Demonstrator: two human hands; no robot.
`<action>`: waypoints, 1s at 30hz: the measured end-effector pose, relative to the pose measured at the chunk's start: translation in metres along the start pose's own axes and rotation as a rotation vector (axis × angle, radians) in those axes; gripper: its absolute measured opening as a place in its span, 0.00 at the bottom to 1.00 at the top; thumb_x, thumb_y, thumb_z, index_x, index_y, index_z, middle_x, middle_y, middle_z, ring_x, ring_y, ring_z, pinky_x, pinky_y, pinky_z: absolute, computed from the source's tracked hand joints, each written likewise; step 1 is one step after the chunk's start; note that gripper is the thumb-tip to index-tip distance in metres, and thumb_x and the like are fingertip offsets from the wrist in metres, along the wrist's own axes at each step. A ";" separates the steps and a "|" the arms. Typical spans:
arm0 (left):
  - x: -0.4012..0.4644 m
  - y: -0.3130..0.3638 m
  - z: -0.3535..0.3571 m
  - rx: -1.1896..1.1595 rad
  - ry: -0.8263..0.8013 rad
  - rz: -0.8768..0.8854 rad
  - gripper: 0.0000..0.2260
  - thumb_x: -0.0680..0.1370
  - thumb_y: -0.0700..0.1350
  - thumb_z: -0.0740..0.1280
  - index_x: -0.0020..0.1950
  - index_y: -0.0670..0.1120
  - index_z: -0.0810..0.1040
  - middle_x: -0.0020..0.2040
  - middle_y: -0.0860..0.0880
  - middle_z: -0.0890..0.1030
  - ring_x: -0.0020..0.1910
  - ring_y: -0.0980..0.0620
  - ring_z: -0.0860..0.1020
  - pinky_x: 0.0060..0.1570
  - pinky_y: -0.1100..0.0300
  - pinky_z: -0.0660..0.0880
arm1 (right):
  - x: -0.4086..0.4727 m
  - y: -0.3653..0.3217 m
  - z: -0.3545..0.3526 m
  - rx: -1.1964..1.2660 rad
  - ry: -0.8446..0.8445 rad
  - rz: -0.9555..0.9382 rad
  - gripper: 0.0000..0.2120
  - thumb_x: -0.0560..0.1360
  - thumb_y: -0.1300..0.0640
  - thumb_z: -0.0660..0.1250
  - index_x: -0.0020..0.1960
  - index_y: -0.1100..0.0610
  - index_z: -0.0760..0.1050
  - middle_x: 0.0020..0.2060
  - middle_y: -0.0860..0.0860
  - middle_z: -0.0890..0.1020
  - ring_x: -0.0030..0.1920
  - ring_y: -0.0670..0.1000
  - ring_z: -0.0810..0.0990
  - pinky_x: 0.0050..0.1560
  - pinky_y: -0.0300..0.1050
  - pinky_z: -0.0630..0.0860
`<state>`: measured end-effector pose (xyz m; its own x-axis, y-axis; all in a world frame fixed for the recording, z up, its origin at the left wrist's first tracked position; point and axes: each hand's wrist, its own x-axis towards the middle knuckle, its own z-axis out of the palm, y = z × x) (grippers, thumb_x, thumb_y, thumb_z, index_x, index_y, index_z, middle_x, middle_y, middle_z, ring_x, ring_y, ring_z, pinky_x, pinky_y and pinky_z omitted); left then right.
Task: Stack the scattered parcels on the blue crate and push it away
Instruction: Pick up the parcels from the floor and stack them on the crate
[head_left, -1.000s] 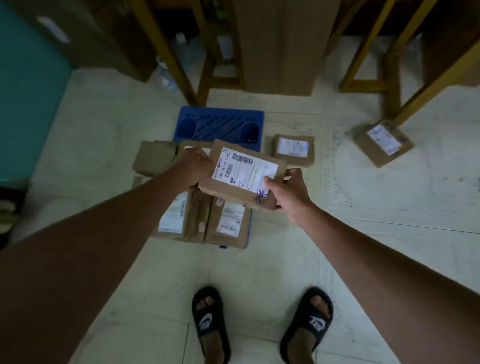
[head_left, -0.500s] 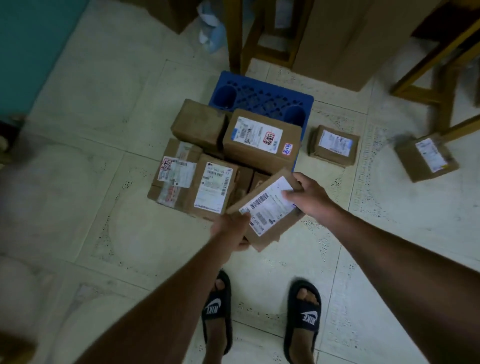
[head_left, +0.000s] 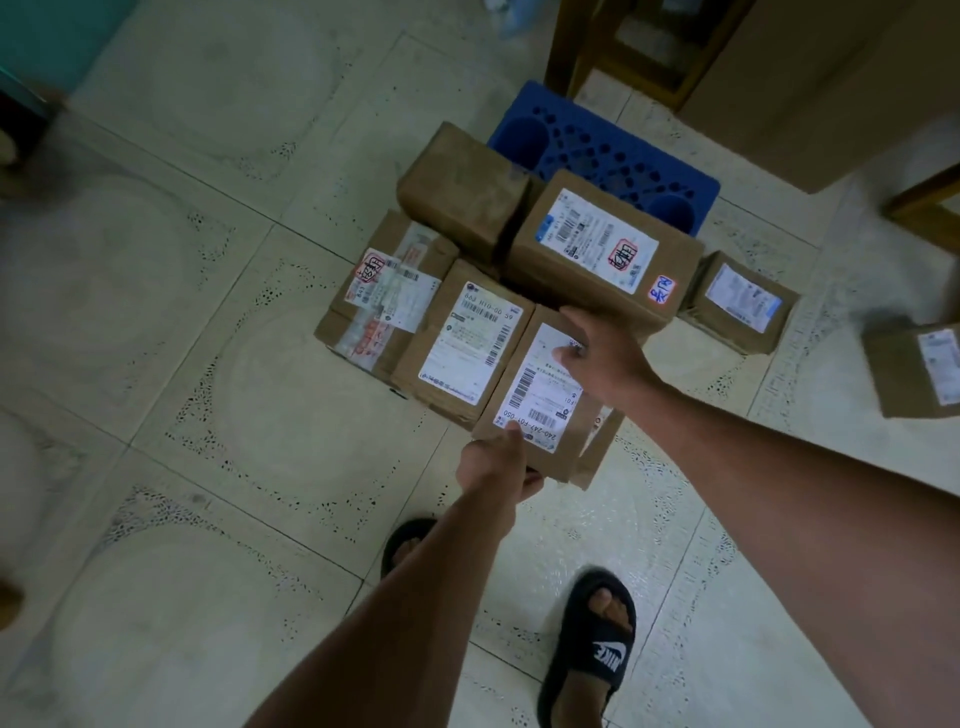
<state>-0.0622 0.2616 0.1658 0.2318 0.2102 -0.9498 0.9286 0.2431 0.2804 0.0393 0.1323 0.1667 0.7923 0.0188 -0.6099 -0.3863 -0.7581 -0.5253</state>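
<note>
Nearest us, two feet in black slides (head_left: 597, 654) stand on the pale tiled floor (head_left: 218, 322). Just beyond them we hold a flat parcel (head_left: 540, 395) with both hands at the near edge of the stack. Our left hand (head_left: 496, 465) grips its near corner, thumb on the white label and fingers curled underneath. Our right hand (head_left: 605, 356) holds its far end, thumb lying on the label and fingers wrapped over the edge. The parcel sits level with the labelled box (head_left: 462, 345) just to its left, touching it; whether it rests fully on the box below we cannot tell.

Further left lies a taped parcel (head_left: 384, 301). Behind these sit a plain brown box (head_left: 462, 189) and a large labelled box (head_left: 602, 249), both over the blue crate (head_left: 602, 150), whose far edge shows bare. Two small parcels remain on the floor to the right: one (head_left: 740, 301) just beside the crate, another (head_left: 919, 369) well apart, blurred. Wooden furniture legs (head_left: 561, 47) stand at the far side.
</note>
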 end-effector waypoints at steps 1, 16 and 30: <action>0.001 -0.001 0.001 0.003 -0.003 0.005 0.12 0.79 0.51 0.66 0.55 0.43 0.78 0.51 0.41 0.83 0.44 0.45 0.84 0.42 0.52 0.84 | 0.002 0.002 0.000 -0.007 -0.004 -0.008 0.27 0.78 0.53 0.65 0.75 0.48 0.60 0.68 0.55 0.73 0.67 0.58 0.73 0.63 0.60 0.74; -0.057 0.080 0.005 0.643 0.053 0.216 0.10 0.75 0.47 0.65 0.49 0.40 0.77 0.40 0.36 0.83 0.25 0.49 0.81 0.22 0.61 0.76 | -0.048 -0.015 -0.041 -0.142 0.264 0.019 0.15 0.79 0.51 0.62 0.62 0.57 0.72 0.58 0.56 0.77 0.58 0.54 0.76 0.53 0.49 0.75; -0.156 0.173 0.180 0.627 -0.338 0.581 0.08 0.78 0.40 0.62 0.39 0.42 0.74 0.36 0.42 0.77 0.35 0.47 0.78 0.46 0.52 0.79 | -0.095 0.026 -0.201 0.415 0.634 0.369 0.12 0.80 0.57 0.56 0.41 0.56 0.74 0.34 0.48 0.74 0.38 0.50 0.72 0.32 0.37 0.64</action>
<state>0.1140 0.0999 0.3377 0.6918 -0.1734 -0.7009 0.6039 -0.3933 0.6933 0.0485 -0.0201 0.3302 0.6481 -0.6471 -0.4014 -0.7168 -0.3404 -0.6086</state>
